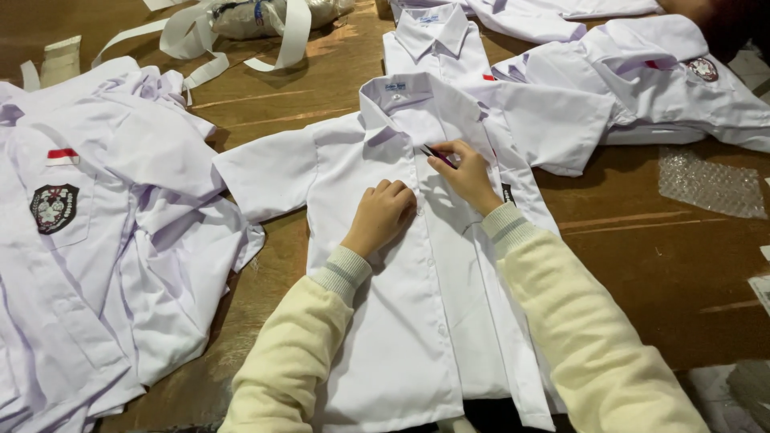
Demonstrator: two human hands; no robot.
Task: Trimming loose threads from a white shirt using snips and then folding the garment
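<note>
A white short-sleeved shirt (pixel 401 321) lies flat and face up on the brown table (pixel 642 265), collar pointing away from me. My left hand (pixel 380 215) is curled and presses on the shirt's chest beside the button placket. My right hand (pixel 468 175) rests just right of it, on the upper placket below the collar, pinching a thin dark pen-like tool (pixel 437 155) whose tip touches the fabric. Both arms wear cream sleeves with grey-striped cuffs.
A heap of white shirts (pixel 88 240) with a crest badge and a red-and-white patch fills the left. More white shirts (pixel 642 88) lie at the top and right. White strips (pixel 200 40) and a plastic bag sit top left; bubble wrap (pixel 710 184) lies right.
</note>
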